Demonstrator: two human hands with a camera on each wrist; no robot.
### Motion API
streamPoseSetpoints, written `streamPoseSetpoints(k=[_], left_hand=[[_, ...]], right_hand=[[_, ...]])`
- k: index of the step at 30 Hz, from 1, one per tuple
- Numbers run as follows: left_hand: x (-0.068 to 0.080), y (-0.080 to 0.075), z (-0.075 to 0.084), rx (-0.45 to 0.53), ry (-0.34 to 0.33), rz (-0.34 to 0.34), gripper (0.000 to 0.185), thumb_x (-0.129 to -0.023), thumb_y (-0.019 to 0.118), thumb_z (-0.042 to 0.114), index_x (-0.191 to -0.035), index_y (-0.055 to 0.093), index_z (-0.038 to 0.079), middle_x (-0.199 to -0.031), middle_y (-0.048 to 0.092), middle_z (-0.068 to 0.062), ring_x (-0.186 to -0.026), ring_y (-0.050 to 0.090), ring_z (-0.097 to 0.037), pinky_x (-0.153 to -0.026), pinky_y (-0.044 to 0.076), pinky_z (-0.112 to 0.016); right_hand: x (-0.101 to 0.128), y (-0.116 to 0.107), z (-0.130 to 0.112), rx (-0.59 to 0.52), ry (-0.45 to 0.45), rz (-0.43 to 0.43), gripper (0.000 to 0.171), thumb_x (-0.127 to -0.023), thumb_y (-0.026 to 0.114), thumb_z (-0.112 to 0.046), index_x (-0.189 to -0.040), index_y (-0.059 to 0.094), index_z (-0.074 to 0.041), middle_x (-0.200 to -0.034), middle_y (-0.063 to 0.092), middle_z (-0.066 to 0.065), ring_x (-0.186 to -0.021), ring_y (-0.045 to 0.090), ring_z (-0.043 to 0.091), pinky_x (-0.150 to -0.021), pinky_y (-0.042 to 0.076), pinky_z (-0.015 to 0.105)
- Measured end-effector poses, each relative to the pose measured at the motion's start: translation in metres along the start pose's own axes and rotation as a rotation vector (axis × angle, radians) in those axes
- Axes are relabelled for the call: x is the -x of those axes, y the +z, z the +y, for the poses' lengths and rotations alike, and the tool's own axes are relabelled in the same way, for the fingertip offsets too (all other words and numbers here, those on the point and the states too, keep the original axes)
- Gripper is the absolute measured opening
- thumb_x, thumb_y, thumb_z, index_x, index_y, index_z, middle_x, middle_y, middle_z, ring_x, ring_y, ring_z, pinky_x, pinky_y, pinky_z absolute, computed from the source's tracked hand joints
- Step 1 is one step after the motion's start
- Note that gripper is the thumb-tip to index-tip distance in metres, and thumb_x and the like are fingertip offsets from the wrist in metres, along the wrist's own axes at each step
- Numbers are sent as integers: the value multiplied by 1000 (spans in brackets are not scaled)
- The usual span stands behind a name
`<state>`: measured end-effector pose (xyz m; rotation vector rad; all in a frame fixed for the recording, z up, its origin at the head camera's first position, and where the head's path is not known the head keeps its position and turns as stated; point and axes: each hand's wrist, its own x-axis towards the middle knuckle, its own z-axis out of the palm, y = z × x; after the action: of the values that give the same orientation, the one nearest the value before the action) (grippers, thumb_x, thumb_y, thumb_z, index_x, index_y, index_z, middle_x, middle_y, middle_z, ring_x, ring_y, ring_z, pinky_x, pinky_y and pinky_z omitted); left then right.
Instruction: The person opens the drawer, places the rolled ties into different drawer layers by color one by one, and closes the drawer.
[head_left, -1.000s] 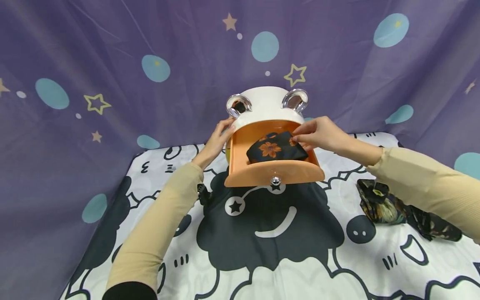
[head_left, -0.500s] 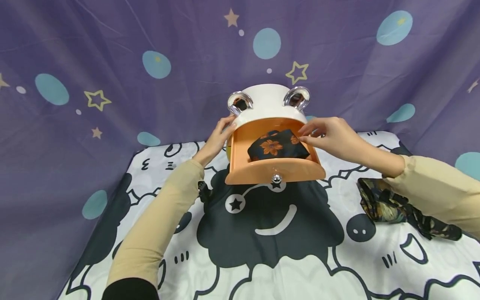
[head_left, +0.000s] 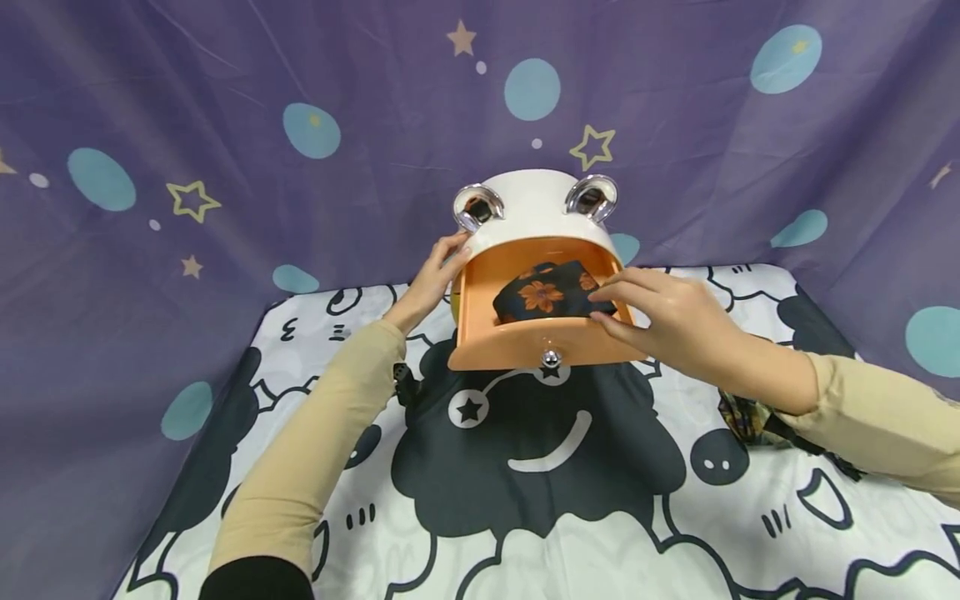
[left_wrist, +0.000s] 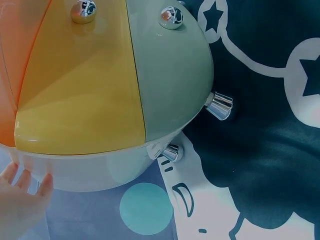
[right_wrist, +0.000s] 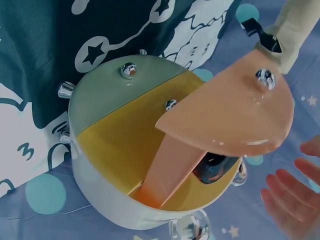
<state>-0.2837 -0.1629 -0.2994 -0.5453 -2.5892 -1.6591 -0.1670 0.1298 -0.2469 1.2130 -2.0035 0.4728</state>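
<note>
A small white drawer cabinet with round chrome ears stands at the back of the table. Its top orange drawer is pulled out, and a folded dark cloth with orange flowers lies inside. My left hand rests on the cabinet's left side; in the left wrist view its fingertips meet the white shell. Over the drawer's right edge is my right hand, fingers extended near the cloth's right end. In the right wrist view those fingers hold nothing; contact with the cloth is unclear.
Below the orange drawer are a yellow drawer and a green drawer, both closed. Another dark patterned cloth lies to the right, partly behind my right forearm. A purple curtain hangs behind the cabinet.
My right hand has left the upper right corner of the flowered cloth, drawn back a little, then come lower towards the drawer's front right. The left hand, drawer and flowered cloth stay put.
</note>
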Motion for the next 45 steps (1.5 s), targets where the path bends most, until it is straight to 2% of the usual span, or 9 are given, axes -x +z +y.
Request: streamPoseSetpoints(k=[2, 11, 19, 24, 26, 33, 39, 42, 45], left_hand=[[-1, 0, 0, 6, 4, -1, 43, -95, 40, 24, -132, 34, 4, -144, 20, -7, -132, 17, -21, -107, 17, -32], [3, -1, 2, 26, -3, 4, 42, -95, 39, 22, -132, 34, 3, -144, 19, -9, -132, 18, -20, -107, 18, -31], [16, 0, 27, 40, 9, -3, 42, -95, 37, 14, -132, 30, -6, -144, 17, -17, -132, 15, -27, -107, 16, -34], [18, -1, 32, 18, -7, -4, 42, -96, 36, 13, -132, 29, -6, -143, 17, -17, -132, 15, -27, -107, 17, -33], [17, -1, 31, 13, -10, -5, 43, -96, 36, 15, -133, 29, -4, -143, 17, -16, -132, 16, -27, -107, 16, -33], [2, -3, 3, -8, 1, 0, 45, -95, 39, 26, -134, 32, 4, -144, 19, -8, -132, 17, -21, -107, 17, -31], [2, -3, 1, 14, 4, 15, 44, -95, 39, 23, -133, 33, 2, -143, 20, -9, -131, 18, -21, -107, 18, -29], [1, -1, 0, 23, 14, 17, 43, -95, 39, 22, -133, 33, 1, -143, 20, -10, -131, 18, -21, -107, 18, -29], [2, 0, 0, 25, 15, 15, 43, -95, 39, 22, -132, 33, 2, -144, 20, -10, -131, 18, -21, -106, 18, -30]], right_hand=[[0, 0, -3, 15, -32, 22, 39, -91, 45, -33, -86, 66, -2, -81, 63, 7, -62, 59, 17, -48, 48, 29], [1, 3, -17, 34, -147, 92, 23, -89, 49, -22, -86, 65, -6, -80, 60, 5, -61, 57, 17, -51, 49, 29], [3, 8, -29, 5, -185, 80, 26, -91, 46, -24, -89, 66, -6, -80, 59, 4, -60, 54, 16, -50, 47, 27], [2, 15, -34, -6, -193, 81, 27, -92, 45, -24, -88, 66, -7, -82, 61, 2, -61, 56, 14, -50, 48, 26], [3, 17, -36, -19, -186, 70, 27, -92, 45, -23, -88, 66, -7, -83, 61, 3, -64, 58, 15, -51, 49, 27], [9, 24, -41, 7, -158, 11, 33, -93, 40, -25, -92, 66, -4, -82, 60, 4, -74, 58, 18, -61, 51, 31], [15, 31, -42, 49, -129, -35, 41, -95, 34, -29, -93, 66, -3, -82, 61, 5, -77, 58, 18, -74, 49, 35], [17, 34, -42, 73, -127, -48, 27, -90, 50, -25, -93, 66, -3, -83, 61, 5, -76, 58, 18, -73, 49, 35], [18, 36, -42, 96, -122, -63, 21, -78, 67, -17, -93, 65, -3, -83, 61, 5, -75, 58, 19, -73, 48, 34]])
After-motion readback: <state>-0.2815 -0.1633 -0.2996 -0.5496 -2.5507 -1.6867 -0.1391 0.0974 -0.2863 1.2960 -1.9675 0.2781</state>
